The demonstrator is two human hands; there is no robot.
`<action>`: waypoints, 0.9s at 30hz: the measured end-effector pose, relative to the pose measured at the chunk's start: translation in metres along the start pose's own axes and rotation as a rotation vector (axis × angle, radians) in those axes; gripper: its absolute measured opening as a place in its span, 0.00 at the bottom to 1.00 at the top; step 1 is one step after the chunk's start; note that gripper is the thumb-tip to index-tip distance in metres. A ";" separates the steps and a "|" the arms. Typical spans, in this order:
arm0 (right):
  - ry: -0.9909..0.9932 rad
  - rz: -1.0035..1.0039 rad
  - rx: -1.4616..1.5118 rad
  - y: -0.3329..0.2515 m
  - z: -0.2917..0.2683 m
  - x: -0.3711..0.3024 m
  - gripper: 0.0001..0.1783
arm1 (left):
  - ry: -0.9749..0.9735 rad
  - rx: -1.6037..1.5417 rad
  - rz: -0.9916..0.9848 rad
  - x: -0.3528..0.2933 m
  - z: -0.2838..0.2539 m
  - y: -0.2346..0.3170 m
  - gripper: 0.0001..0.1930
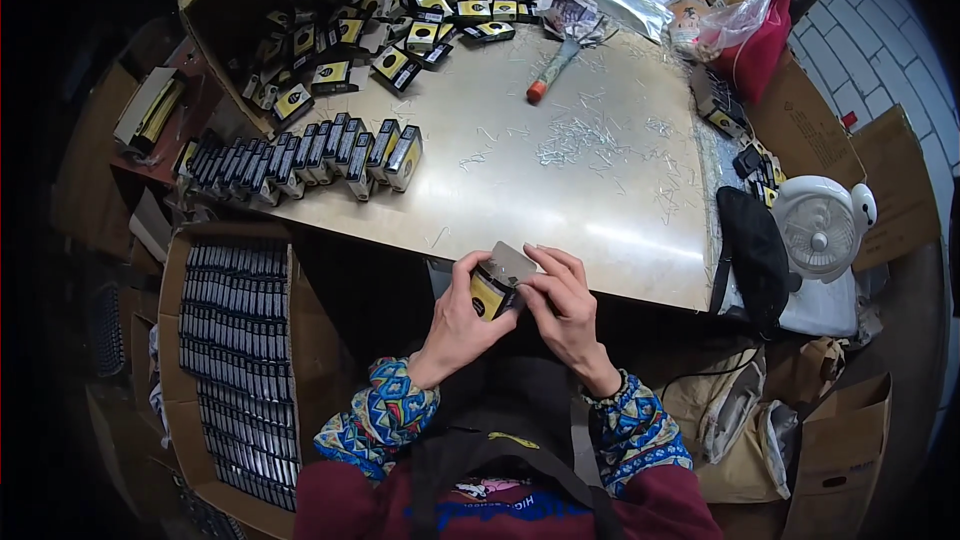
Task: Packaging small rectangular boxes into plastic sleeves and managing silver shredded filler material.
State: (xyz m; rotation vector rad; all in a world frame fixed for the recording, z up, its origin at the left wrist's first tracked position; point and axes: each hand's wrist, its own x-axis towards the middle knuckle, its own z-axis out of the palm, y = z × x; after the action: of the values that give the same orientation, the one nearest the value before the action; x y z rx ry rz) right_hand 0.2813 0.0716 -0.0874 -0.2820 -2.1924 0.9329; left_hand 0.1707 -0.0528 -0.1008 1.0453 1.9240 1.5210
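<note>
My left hand holds a small black-and-yellow cardboard box over the near edge of the table, its fingers wrapped round the sides. The box's pale grey end flap stands up, open. At the box's right side my right hand pinches its thumb and forefinger together against the open end, the other fingers curled above. Whether something small is in that pinch is hidden. On the metal-topped table beyond lie many thin, pale slivers, heaped in the middle and strewn to the right.
Upright boxes stand in rows at the table's left, before a heap of loose ones. A carton packed with boxes sits lower left. An orange-tipped stick lies at the back; a white fan and black pouch are right.
</note>
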 end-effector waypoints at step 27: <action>-0.120 0.231 -0.053 -0.010 0.000 0.013 0.11 | 0.090 0.262 0.217 -0.005 -0.001 -0.008 0.38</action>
State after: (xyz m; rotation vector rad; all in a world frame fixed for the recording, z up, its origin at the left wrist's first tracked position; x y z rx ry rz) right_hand 0.2731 0.0698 -0.0734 -0.5263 -2.3318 1.0406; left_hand 0.1705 -0.0586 -0.1083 1.3569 2.1759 1.4777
